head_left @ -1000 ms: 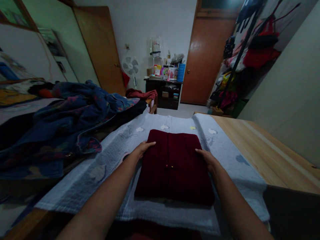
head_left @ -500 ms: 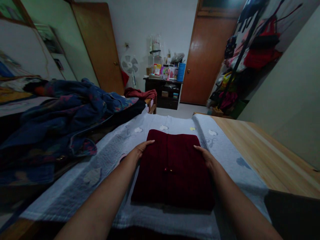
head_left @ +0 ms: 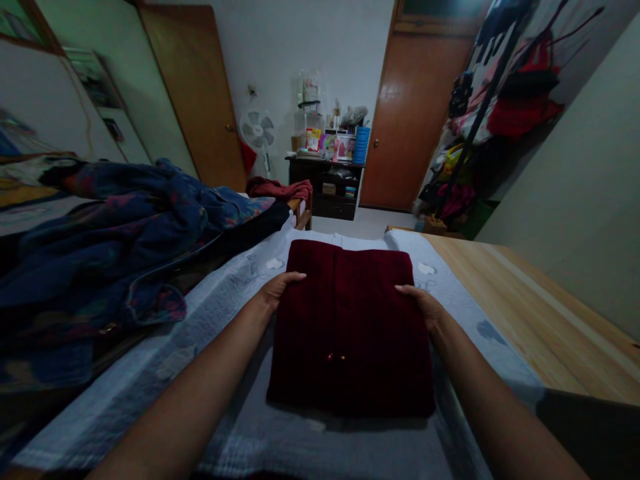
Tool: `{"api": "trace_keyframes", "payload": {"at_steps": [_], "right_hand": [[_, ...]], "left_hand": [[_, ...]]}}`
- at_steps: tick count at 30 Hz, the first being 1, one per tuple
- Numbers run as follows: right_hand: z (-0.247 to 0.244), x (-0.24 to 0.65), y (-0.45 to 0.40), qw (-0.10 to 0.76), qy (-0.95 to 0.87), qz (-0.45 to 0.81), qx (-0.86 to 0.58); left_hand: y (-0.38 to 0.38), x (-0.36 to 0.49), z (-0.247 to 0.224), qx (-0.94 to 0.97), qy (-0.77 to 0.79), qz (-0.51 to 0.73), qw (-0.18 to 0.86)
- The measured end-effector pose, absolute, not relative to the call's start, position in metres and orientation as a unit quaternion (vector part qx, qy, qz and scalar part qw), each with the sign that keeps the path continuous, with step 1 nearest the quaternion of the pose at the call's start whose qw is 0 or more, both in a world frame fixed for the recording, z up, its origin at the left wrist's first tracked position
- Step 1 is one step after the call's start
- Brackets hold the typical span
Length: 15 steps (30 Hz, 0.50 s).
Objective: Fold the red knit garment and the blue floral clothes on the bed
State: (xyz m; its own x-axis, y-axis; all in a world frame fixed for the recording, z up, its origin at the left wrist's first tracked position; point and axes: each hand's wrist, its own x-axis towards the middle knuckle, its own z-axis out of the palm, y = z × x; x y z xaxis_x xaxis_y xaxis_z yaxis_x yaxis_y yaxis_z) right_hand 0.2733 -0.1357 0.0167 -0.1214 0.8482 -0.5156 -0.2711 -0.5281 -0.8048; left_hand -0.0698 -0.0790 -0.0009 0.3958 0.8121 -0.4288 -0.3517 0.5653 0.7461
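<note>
A dark red folded garment [head_left: 357, 320], flat and nearly square, is in front of me above the pale patterned sheet [head_left: 280, 443]. Two small shiny buttons or beads show near its middle. My left hand [head_left: 281, 288] grips its left edge, thumb on top and the other fingers hidden beneath. On the opposite edge my right hand [head_left: 423, 305] holds it the same way. The far edge of the garment looks tipped up off the sheet.
Crumpled blue patterned clothes [head_left: 125, 233] lie to the left. A bare wooden board [head_left: 530, 300] borders the sheet on the right. Farther back stand a white fan [head_left: 258, 130], a dark cabinet [head_left: 325, 190] and a wooden door [head_left: 407, 120]. Bags and clothes [head_left: 520, 113] hang at right.
Both hands have raised the far side of the garment, which now appears larger and covers more of the sheet behind it. My hands have moved slightly apart.
</note>
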Motion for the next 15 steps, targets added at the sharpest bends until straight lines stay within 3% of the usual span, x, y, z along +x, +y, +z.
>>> {"api": "trace_keyframes", "payload": {"at_steps": [9, 15], "right_hand": [[0.074, 0.279, -0.079, 0.461, -0.371, 0.636, -0.496], [0.095, 0.274, -0.031, 0.570, -0.404, 0.538, -0.471]], "left_hand": [[-0.033, -0.054, 0.068, 0.440, 0.347, 0.510, 0.652], [0.015, -0.040, 0.097, 0.521, 0.317, 0.598, 0.521]]}}
